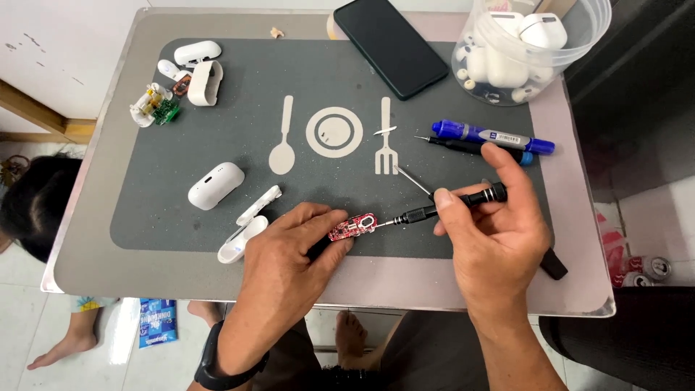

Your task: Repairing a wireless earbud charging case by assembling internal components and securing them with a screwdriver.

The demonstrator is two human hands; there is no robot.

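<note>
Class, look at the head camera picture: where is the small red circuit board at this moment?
The red circuit board sits low and centre, pinched in the left hand, its right end touched by the tip of the black screwdriver held in the right hand.

Left hand (pixel 289 253) pinches a red circuit board (pixel 353 226); right hand (pixel 492 224) holds a black screwdriver (pixel 449 204), tip touching the board, above a grey mat (pixel 217 130).

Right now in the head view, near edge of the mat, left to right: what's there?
Closed white earbud case → opened white case shell → left hand → red circuit board → black screwdriver → right hand.
</note>
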